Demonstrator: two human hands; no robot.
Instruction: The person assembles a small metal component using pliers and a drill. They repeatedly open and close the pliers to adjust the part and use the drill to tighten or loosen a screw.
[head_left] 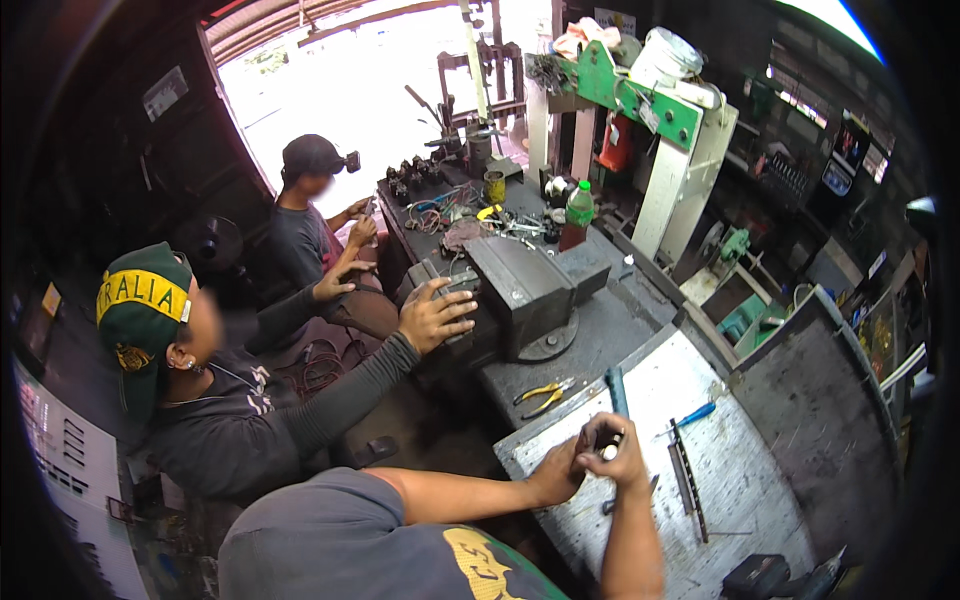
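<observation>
Above the pale metal-topped bench [560, 450], my left hand [557, 477] and my right hand [618, 455] meet, both with curled fingers. A small piece with a pale round end [608, 453] shows in my right hand; most of it is hidden. What my left fingers grip is hidden too. A teal handle [616, 390] sticks out just beyond my right hand; whether I hold it, I cannot tell. Right of my hands lie a dark slotted metal strip [689, 480] and a blue-handled screwdriver [695, 414]. Yellow-handled pliers [543, 398] rest on the dark bench beyond.
A large bench vise [520, 285] stands ahead. A co-worker in a green cap [230, 390] rests a hand beside it; another co-worker [305, 215] sits farther back. A green-capped bottle [578, 215], wires and loose tools cover the far bench. A black power tool [780, 578] lies at lower right.
</observation>
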